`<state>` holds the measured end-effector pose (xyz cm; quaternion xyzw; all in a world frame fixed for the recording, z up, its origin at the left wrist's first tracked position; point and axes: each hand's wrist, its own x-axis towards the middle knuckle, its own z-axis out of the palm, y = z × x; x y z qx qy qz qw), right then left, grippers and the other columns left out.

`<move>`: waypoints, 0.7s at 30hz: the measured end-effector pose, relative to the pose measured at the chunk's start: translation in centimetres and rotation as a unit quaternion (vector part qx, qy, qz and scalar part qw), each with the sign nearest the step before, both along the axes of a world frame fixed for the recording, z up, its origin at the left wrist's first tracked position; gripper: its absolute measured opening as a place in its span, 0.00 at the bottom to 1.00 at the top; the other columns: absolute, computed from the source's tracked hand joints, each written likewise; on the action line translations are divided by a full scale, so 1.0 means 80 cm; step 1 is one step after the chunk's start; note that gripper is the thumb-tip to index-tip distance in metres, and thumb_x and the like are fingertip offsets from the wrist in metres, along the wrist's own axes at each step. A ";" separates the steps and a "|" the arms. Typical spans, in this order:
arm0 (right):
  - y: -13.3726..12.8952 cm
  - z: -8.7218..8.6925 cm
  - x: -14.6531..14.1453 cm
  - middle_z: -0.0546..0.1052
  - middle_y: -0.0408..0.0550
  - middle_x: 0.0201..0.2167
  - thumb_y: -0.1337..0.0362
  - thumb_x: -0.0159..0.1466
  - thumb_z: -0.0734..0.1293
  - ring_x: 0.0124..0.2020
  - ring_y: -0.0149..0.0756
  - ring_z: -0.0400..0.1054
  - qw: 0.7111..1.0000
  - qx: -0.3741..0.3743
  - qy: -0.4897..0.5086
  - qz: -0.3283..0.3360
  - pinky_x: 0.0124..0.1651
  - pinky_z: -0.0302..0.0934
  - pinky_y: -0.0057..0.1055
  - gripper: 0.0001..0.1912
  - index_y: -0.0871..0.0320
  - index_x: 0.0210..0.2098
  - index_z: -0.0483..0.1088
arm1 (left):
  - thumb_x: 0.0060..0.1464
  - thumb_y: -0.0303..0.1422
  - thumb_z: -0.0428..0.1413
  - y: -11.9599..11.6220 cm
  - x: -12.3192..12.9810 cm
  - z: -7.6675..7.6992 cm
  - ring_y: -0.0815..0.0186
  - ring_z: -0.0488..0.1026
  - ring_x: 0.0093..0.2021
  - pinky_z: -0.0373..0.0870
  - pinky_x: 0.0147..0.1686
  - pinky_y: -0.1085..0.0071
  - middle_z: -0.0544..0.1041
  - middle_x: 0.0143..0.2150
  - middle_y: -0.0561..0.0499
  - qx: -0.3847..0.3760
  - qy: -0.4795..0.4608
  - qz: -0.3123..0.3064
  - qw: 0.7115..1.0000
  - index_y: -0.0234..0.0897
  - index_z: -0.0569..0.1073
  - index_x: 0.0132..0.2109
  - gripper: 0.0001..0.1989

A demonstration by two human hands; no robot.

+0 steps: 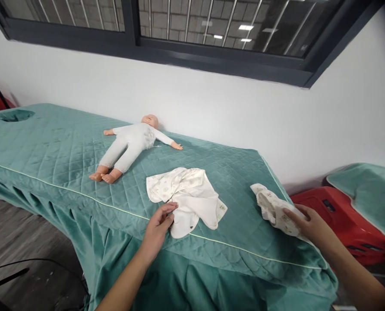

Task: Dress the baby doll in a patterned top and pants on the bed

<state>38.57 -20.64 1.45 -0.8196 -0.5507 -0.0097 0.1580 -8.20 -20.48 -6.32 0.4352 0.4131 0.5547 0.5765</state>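
A white baby garment [197, 203] with a small pale print lies crumpled near the front edge of the bed. My left hand [158, 222] has its thumb and fingers pinched at the garment's near left edge. To the right, my right hand [304, 220] grips a second printed baby garment [273, 209], bunched up at the bed's right end; its exact kind is unclear. A baby doll [134, 140] in a white body suit lies on its back farther off, arms spread and feet towards the front edge. Neither of my hands touches the doll.
The bed wears a green quilted cover [69, 151] with a face hole [16, 115] at the far left. Behind it runs a white wall [212, 103] below a barred window. A red plastic stool [344, 220] and green cloth [370, 194] stand at the right.
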 end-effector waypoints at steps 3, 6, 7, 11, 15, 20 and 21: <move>0.000 0.005 -0.012 0.78 0.63 0.46 0.42 0.59 0.61 0.49 0.57 0.72 0.999 0.023 -0.045 0.008 0.52 0.64 0.46 0.27 0.59 0.44 0.71 | 0.55 0.37 0.59 -0.001 0.000 0.000 0.57 0.67 0.62 0.59 0.63 0.58 0.75 0.57 0.45 -0.001 0.003 -0.001 1.000 0.40 0.76 0.46 0.12; -0.002 0.009 -0.060 0.72 0.65 0.54 0.45 0.62 0.60 0.59 0.59 0.63 0.983 0.125 -0.121 0.062 0.62 0.55 0.51 0.27 0.60 0.48 0.69 | 0.55 0.38 0.59 -0.003 0.001 0.002 0.57 0.67 0.62 0.59 0.63 0.58 0.75 0.57 0.45 -0.008 0.004 0.003 1.000 0.40 0.76 0.46 0.12; -0.002 0.009 -0.083 0.71 0.65 0.56 0.46 0.63 0.60 0.60 0.58 0.62 0.977 0.158 -0.110 0.092 0.63 0.53 0.52 0.27 0.60 0.50 0.69 | 0.55 0.38 0.59 -0.003 0.002 0.003 0.56 0.67 0.62 0.59 0.63 0.59 0.75 0.56 0.45 -0.008 0.006 0.005 1.000 0.40 0.76 0.45 0.12; 0.019 0.002 -0.181 0.73 0.56 0.54 0.49 0.64 0.62 0.54 0.46 0.68 0.971 0.127 0.094 0.180 0.53 0.65 0.40 0.21 0.56 0.51 0.68 | 0.56 0.37 0.56 -0.001 0.009 0.009 0.58 0.71 0.56 0.64 0.57 0.61 0.76 0.52 0.45 0.004 0.064 0.013 0.998 0.39 0.75 0.44 0.11; 0.074 -0.014 -0.251 0.78 0.51 0.46 0.53 0.66 0.61 0.45 0.39 0.73 0.966 -0.038 0.215 0.140 0.47 0.65 0.33 0.18 0.56 0.50 0.69 | 0.60 0.33 0.51 0.005 0.014 0.024 0.61 0.74 0.43 0.70 0.46 0.62 0.77 0.45 0.47 0.038 0.220 0.009 0.975 0.38 0.73 0.47 0.10; 0.136 -0.013 -0.290 0.79 0.47 0.32 0.58 0.56 0.70 0.35 0.38 0.72 0.960 -0.101 0.200 0.167 0.37 0.61 0.29 0.11 0.59 0.34 0.72 | 0.58 0.25 0.49 0.024 0.018 0.058 0.59 0.70 0.53 0.67 0.55 0.57 0.74 0.50 0.46 0.210 0.380 0.031 0.900 0.39 0.71 0.50 0.14; 0.141 -0.006 -0.295 0.78 0.45 0.29 0.61 0.55 0.70 0.32 0.36 0.71 0.958 -0.104 0.200 0.179 0.35 0.60 0.29 0.09 0.59 0.33 0.72 | 0.58 0.25 0.49 0.032 0.021 0.068 0.58 0.69 0.55 0.66 0.57 0.57 0.74 0.51 0.46 0.239 0.400 0.036 0.884 0.39 0.70 0.51 0.15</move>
